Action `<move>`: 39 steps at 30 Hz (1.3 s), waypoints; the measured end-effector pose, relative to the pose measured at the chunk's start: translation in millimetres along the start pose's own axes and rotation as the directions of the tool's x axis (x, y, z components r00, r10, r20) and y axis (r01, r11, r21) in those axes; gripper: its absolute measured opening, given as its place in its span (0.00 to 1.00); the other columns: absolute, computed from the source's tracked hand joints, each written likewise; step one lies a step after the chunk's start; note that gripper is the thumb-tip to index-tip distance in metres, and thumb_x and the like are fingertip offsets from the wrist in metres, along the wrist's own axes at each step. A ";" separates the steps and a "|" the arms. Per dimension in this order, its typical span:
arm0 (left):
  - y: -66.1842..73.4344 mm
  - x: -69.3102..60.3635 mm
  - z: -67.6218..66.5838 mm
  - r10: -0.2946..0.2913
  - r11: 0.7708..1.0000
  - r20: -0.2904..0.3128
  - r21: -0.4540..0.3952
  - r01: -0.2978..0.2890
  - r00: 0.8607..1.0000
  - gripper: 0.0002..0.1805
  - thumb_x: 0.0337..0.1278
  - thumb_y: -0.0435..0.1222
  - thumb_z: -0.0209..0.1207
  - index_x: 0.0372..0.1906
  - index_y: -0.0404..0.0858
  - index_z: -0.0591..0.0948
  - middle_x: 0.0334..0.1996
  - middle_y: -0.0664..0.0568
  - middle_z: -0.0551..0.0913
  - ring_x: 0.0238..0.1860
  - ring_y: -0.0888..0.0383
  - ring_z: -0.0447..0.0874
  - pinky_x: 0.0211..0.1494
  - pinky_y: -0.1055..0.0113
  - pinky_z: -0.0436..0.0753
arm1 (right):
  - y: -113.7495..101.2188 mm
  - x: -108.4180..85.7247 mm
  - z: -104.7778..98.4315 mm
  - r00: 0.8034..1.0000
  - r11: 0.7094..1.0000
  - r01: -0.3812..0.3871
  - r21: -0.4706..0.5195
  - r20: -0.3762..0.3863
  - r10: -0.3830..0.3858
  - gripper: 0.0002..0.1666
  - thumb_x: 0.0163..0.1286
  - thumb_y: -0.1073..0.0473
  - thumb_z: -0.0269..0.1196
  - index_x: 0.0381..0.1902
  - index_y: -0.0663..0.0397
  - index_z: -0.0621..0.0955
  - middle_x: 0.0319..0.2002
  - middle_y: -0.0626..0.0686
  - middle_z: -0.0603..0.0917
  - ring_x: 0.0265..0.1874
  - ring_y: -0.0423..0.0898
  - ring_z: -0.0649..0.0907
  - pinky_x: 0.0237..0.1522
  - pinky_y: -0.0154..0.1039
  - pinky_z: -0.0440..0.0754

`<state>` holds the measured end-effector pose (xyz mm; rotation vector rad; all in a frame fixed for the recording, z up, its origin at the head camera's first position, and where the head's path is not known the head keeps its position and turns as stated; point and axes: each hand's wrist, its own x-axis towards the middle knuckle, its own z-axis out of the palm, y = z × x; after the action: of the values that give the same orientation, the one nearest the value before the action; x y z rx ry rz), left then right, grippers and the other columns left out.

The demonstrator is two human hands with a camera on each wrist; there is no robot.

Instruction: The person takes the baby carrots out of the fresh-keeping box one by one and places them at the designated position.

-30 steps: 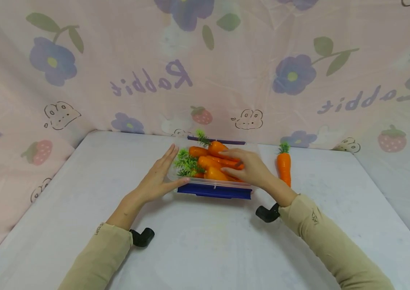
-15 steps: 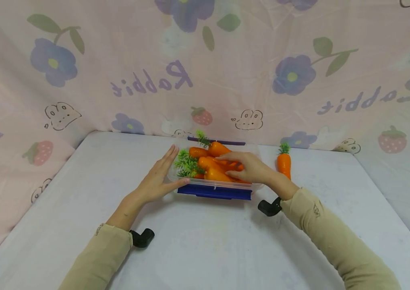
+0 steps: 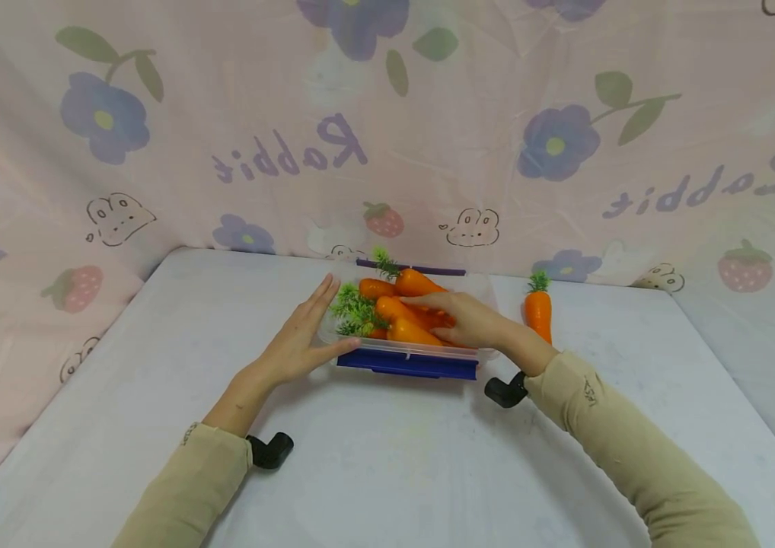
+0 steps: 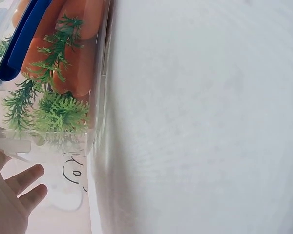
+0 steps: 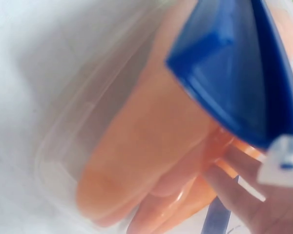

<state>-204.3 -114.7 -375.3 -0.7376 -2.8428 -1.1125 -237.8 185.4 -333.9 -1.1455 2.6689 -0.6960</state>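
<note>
A clear plastic box (image 3: 329, 335) with blue latch flaps (image 3: 406, 364) holds several orange carrots (image 3: 409, 332), their green tops (image 3: 352, 310) mostly to the left. My left hand (image 3: 295, 339) lies along the box's left end, fingers straight and thumb at the front left corner. In the left wrist view, that hand's fingers (image 4: 27, 183) are spread beside the clear wall. Inside the box's right part, my right hand (image 3: 473, 320) touches the carrots, its fingertips partly hidden among them. The right wrist view shows its fingers (image 5: 229, 187) extended onto a carrot (image 5: 136, 141), seen through the wall.
One more carrot (image 3: 537, 312) lies on the white table (image 3: 387, 472) to the right of the box, partly behind my right forearm. A patterned curtain (image 3: 415, 167) hangs at the table's back edge. Black wrist mounts (image 3: 271, 450) stick out from both sleeves.
My right hand has gone lower into the box and lies deeper among the carrots. My left hand keeps its place at the left end.
</note>
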 end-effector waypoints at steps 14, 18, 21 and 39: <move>2.3 0.4 -1.6 0.000 1.000 0.001 0.004 0.000 1.000 0.50 0.58 0.60 0.56 0.77 0.57 0.39 0.77 0.61 0.34 0.76 0.44 0.42 0.73 0.38 0.50 | -3.5 -3.1 -4.2 1.000 0.996 0.016 -0.083 -0.014 -0.017 0.35 0.61 0.70 0.63 0.66 0.44 0.74 0.62 0.52 0.77 0.31 0.46 0.77 0.36 0.38 0.80; 1.9 0.9 -1.7 -0.003 1.000 0.002 0.005 0.003 1.000 0.50 0.58 0.60 0.56 0.77 0.57 0.39 0.77 0.61 0.34 0.76 0.44 0.42 0.72 0.38 0.50 | -4.6 -3.5 -6.0 1.000 0.994 0.023 -0.110 -0.014 -0.024 0.34 0.61 0.69 0.62 0.65 0.42 0.74 0.63 0.50 0.77 0.26 0.43 0.76 0.32 0.34 0.78; 1.6 0.9 -1.4 -0.009 1.000 0.004 0.001 0.009 1.000 0.50 0.58 0.60 0.56 0.77 0.58 0.39 0.77 0.62 0.33 0.76 0.43 0.42 0.72 0.37 0.50 | -6.2 -4.5 -6.6 1.000 0.990 0.011 -0.141 -0.021 -0.014 0.32 0.62 0.67 0.63 0.64 0.41 0.75 0.62 0.48 0.78 0.24 0.43 0.74 0.29 0.34 0.76; 2.4 -1.4 -1.2 -0.015 1.000 0.006 -0.011 0.015 1.000 0.51 0.58 0.60 0.56 0.77 0.58 0.38 0.77 0.62 0.34 0.76 0.43 0.42 0.72 0.36 0.51 | -15.6 -13.8 -10.3 0.990 0.967 -0.073 -0.245 -0.136 0.040 0.29 0.62 0.61 0.66 0.62 0.38 0.77 0.62 0.49 0.77 0.54 0.55 0.80 0.22 0.33 0.69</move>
<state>-202.2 -114.6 -373.1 -0.7225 -2.8541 -1.1306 -221.4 189.6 -318.0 -1.1080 2.9551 -0.4480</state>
